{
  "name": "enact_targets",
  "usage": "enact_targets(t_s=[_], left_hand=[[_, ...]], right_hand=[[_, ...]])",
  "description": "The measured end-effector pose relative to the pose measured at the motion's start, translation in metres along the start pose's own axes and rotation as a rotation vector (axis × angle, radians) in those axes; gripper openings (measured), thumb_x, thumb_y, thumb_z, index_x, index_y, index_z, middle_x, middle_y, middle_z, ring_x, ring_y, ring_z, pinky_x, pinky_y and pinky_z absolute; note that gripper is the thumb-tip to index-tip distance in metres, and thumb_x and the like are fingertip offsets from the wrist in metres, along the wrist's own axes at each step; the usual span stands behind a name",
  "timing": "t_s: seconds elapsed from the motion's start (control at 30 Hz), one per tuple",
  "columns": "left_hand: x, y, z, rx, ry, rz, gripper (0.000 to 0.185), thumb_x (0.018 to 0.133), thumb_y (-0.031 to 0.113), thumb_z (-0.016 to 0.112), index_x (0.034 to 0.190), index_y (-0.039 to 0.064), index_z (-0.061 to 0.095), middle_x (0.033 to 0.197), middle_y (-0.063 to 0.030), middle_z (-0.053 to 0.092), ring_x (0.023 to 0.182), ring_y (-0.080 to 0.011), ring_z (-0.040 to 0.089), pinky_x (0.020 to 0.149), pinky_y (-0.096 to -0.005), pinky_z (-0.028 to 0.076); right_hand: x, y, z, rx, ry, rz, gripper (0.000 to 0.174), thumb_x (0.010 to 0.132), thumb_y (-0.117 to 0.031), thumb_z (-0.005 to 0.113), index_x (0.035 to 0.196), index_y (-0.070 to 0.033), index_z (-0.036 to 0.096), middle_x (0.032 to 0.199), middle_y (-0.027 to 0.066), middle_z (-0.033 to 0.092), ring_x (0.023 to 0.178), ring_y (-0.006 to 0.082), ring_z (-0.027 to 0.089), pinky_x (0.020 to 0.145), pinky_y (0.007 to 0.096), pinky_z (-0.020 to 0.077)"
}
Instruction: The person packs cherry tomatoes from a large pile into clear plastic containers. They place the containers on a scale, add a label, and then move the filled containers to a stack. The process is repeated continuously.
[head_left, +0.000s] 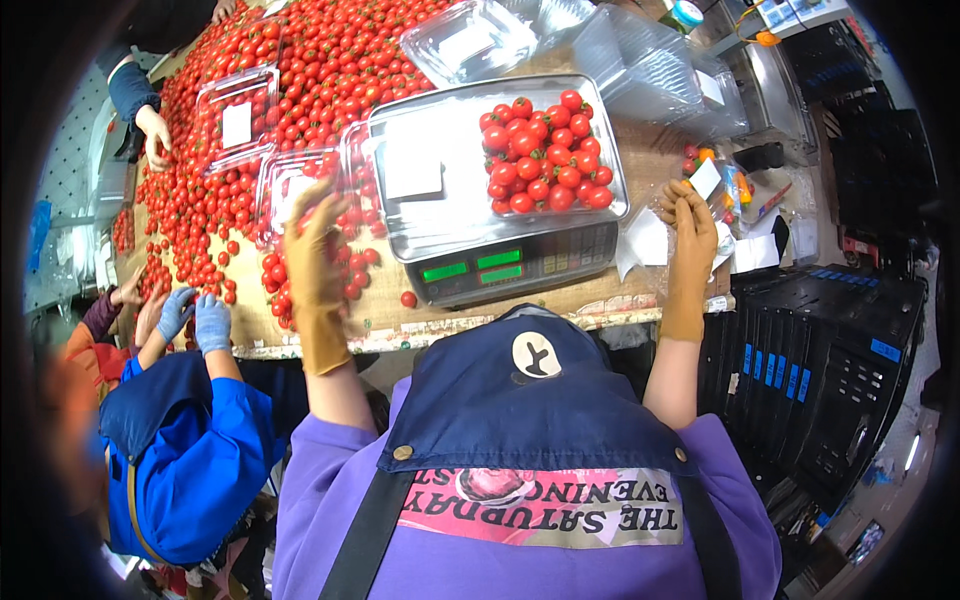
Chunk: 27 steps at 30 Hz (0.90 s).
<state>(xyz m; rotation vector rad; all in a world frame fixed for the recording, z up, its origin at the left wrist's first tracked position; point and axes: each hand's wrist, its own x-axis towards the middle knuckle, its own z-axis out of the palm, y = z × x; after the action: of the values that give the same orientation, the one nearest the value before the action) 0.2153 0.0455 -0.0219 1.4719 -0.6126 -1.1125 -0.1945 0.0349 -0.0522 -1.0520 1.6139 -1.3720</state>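
Observation:
On a digital scale (517, 262) rests a metal tray (450, 217), with a pile of cherry tomatoes (544, 154) at its right, seemingly in a clear plastic box, and a white card at its left. My left hand (319, 277), in a tan glove and blurred, is raised left of the scale beside a clear lidded box of tomatoes (296, 184); whether it touches the box cannot be told. My right hand (690, 247), also gloved, is right of the scale over white papers (646, 238) and clear plastic film, its fingertips drawn together near a small white label (705, 178).
Loose cherry tomatoes (360, 45) spread over the wooden table, with another labelled box (237, 124) among them. Stacked clear boxes (637, 60) stand behind the scale. Black crates (825, 375) are at the right. Co-workers' hands reach in from the left, some in blue gloves (213, 322).

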Motion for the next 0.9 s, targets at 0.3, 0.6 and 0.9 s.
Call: enact_targets(t_s=[0.3,0.6,0.9], left_hand=[[-0.046,-0.061,0.002,-0.944,-0.506,-0.938,0.051,0.097,0.033,0.053,0.134,-0.002,0.045,0.108,-0.0156,0.056,0.086,-0.0237,0.055,0.05,-0.0207,0.04],[0.033,-0.037,0.052,-0.081,-0.291,-0.332,0.042,0.096,0.038,0.053,0.134,0.018,0.053,0.082,-0.0008,0.052,0.069,-0.0107,0.049,0.051,-0.023,0.041],[0.127,0.008,0.058,0.3,-0.396,-0.095,0.039,0.096,0.041,0.053,0.129,0.021,0.059,0.08,0.0049,0.053,0.069,-0.0057,0.047,0.055,-0.0196,0.037]], right_hand=[[0.091,0.043,0.071,-0.249,-0.295,0.147,0.038,0.093,-0.025,0.058,0.123,-0.001,0.059,0.103,0.0089,0.066,0.085,0.013,0.06,0.074,0.0255,0.0478],[0.066,0.03,0.108,0.16,-0.224,0.072,0.051,0.085,-0.009,0.062,0.132,-0.005,0.045,0.104,0.0112,0.064,0.085,0.0176,0.064,0.07,0.0298,0.0535],[0.006,0.034,0.112,0.147,-0.359,0.427,0.062,0.09,-0.015,0.062,0.142,-0.014,0.027,0.089,0.0068,0.057,0.075,0.0143,0.059,0.056,0.0286,0.0514]])
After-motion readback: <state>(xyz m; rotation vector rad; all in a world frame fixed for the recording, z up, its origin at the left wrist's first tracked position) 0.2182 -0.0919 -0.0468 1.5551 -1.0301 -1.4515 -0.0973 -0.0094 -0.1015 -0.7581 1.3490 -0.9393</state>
